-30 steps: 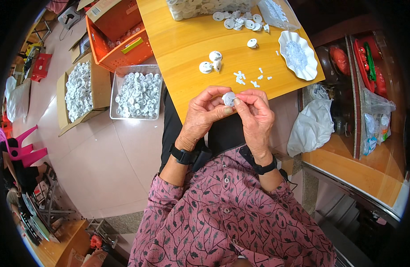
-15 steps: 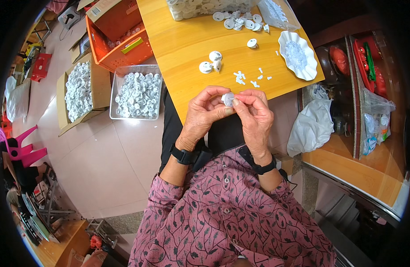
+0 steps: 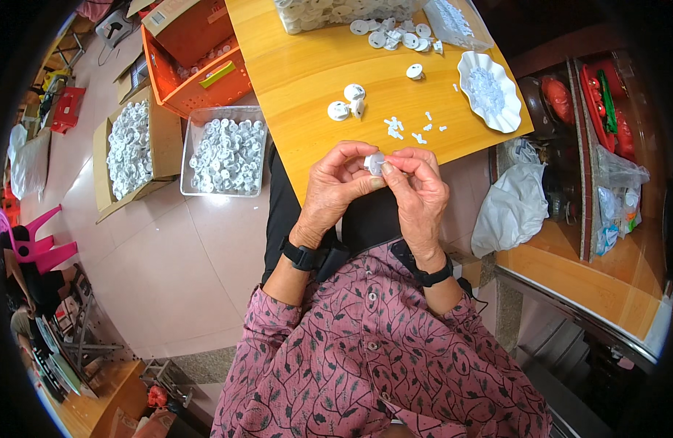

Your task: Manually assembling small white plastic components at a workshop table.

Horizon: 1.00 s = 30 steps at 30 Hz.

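Above my lap, at the table's near edge, a round white plastic piece with a disc face is held in the fingers of my left hand. My right hand is closed in a pinch against its right side. A thin pale sliver shows between those fingertips and the disc, mostly hidden. Beyond my hands lie several small white plastic pegs. Farther left on the table are three round white pieces, and another single one lies to their right.
The yellow wooden table bears a scalloped white dish of small clear parts, a plastic bag and a heaped container. At left on the floor stand a clear bin, a cardboard box and an orange crate.
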{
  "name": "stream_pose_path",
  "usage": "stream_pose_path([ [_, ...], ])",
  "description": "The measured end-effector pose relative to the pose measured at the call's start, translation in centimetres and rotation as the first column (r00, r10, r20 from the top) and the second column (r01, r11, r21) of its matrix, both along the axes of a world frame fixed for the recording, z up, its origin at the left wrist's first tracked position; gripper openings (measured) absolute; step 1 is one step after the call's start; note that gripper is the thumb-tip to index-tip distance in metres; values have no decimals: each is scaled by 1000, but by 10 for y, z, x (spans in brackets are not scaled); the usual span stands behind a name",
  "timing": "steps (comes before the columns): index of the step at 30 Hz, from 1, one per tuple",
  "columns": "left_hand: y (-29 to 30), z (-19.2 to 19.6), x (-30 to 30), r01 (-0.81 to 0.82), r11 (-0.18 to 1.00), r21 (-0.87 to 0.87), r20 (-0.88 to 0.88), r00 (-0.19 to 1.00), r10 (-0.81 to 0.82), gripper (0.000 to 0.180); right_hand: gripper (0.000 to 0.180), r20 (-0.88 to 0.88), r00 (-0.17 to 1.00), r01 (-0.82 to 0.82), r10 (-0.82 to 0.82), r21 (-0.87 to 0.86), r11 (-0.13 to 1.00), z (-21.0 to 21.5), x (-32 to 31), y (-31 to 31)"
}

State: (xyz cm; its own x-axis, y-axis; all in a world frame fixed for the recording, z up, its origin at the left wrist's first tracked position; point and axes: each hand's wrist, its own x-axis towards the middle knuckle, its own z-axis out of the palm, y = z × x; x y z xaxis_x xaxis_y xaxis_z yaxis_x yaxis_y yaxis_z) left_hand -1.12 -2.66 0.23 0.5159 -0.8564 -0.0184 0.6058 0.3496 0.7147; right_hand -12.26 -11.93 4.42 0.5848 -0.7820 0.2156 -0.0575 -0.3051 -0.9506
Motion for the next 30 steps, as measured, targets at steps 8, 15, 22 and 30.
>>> stream_pose_path([
  [8, 0, 1, 0, -8, 1000, 22, 8, 1000, 8, 41, 8, 11, 1000, -6, 6, -29, 1000, -1, 1, -1],
  [15, -1, 1, -1, -17, 1000, 21, 26, 1000, 17, 41, 8, 5, 1000, 1, -1, -38, 999, -3, 0, -2],
  [22, -1, 1, -1, -8, 1000, 26, 46, 999, 7, 40, 7, -67, 998, -26, 15, -170, 985, 8, 0, -2],
  [30, 0, 2, 0, -4, 1000, 5, 38, 999, 3, 39, 7, -33, 999, -23, 16, -226, 974, 3, 0, -1],
])
